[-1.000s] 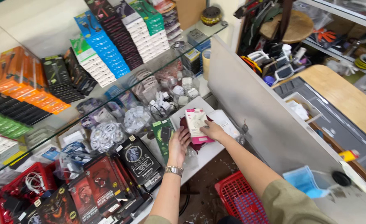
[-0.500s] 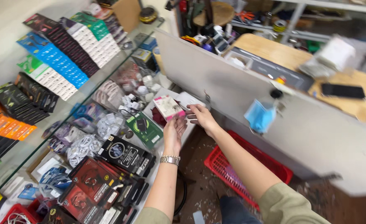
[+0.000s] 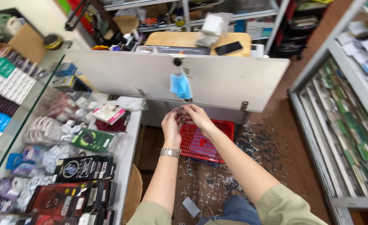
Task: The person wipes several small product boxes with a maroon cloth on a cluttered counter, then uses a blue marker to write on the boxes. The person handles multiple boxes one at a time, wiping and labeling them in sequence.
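Observation:
My left hand (image 3: 172,125), with a metal wristwatch (image 3: 170,152) on the wrist, is raised with curled fingers above a red plastic basket (image 3: 223,143) on the floor. My right hand (image 3: 197,117) meets it, fingertips touching the left fingers. Whether anything small sits between them is hidden. A white and pink flat box (image 3: 108,113) lies on the white shelf (image 3: 127,146) to the left, apart from both hands.
Packaged goods fill the shelf: a green box (image 3: 93,139), black boxes (image 3: 83,168), red boxes (image 3: 61,199). A glass counter (image 3: 21,121) stands left. A white panel (image 3: 217,81) with a hanging blue face mask (image 3: 180,86) is ahead. Shelving (image 3: 350,125) runs along the right.
The view swung right. Both hands left the white and pink box on the shelf and came together over the red basket.

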